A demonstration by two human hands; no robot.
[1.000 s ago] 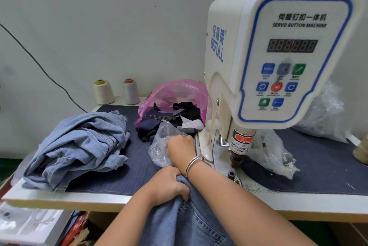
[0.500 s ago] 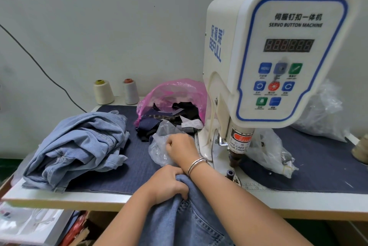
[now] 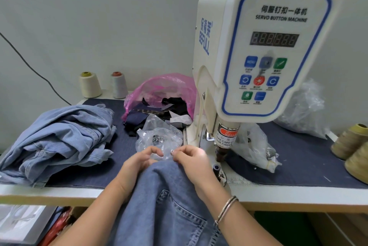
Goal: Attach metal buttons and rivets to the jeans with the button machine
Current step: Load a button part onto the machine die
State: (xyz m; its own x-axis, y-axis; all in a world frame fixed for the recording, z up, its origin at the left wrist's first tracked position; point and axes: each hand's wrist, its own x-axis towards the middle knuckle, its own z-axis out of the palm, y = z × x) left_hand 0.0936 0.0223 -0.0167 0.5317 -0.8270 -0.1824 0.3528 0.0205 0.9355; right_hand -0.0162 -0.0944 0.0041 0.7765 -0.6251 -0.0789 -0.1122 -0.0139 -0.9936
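Note:
A pair of blue jeans hangs over the table's front edge, back pocket up. My left hand grips the jeans' top edge with curled fingers. My right hand pinches a small metal button at its fingertips, just above the denim. Right behind both hands lies a clear plastic bag with metal buttons inside. The white servo button machine stands to the right, its punch head above the lower die, close to my right hand.
A heap of light blue jeans lies at the left. A pink bag of fabric scraps and two thread cones stand at the back. More plastic bags sit behind the machine; olive thread cones are at the far right.
My right hand has drawn back out of the clear bag toward me and now pinches a metal button. My left hand has shifted up along the jeans' edge.

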